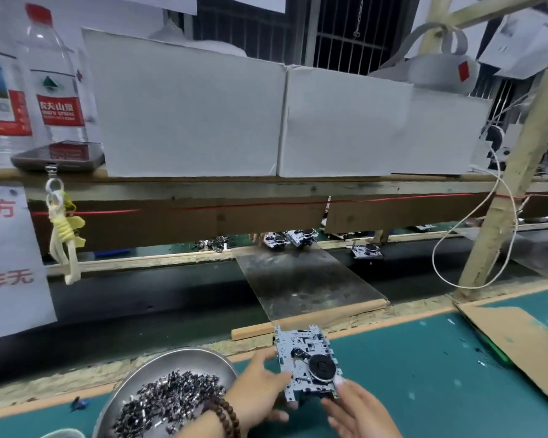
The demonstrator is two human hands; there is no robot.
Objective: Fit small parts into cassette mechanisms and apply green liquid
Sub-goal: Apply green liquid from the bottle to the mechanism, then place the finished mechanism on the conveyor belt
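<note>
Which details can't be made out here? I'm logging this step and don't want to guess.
- Green liquid: no container recognisable in the head view.
- Mechanism: underside faces away; near edge covered by the left hand and right hand.
- Parts in the bowl: too small and blurred to identify.
- Bowl's near side: cut off by the bottom edge.
- Far mechanisms: partly hidden behind the wooden beam.

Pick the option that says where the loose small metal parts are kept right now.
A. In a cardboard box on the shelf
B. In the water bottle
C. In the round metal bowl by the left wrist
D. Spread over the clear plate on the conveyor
C: the small parts lie heaped in the metal bowl beside the left hand, which, with the right hand, holds the cassette mechanism.
</note>
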